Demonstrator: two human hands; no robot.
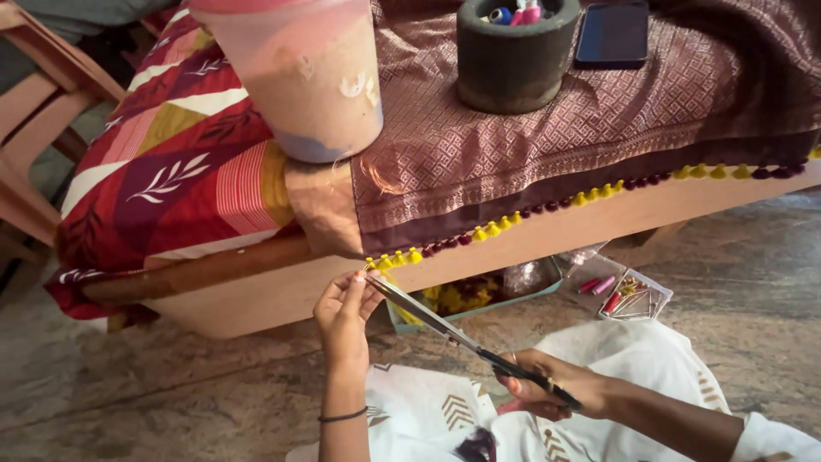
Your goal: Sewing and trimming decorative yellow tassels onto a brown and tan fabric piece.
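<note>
Head view: the left hand point(342, 318) pinches the corner of the fabric's tassel edge point(581, 198), which hangs over the bench point(513, 244). The right hand point(547, 392) is closed around the handles of the scissors point(445, 329), whose tips lie just beside the left fingertips point(359, 281). A hasty snip could nick a finger or cut a tassel.

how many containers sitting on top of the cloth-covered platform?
2. A pinkish plastic tub stands at the upper left of the brown brocade cloth; a dark round pot holding thread spools is to its right, beside a phone. Others may be out of frame.
</note>
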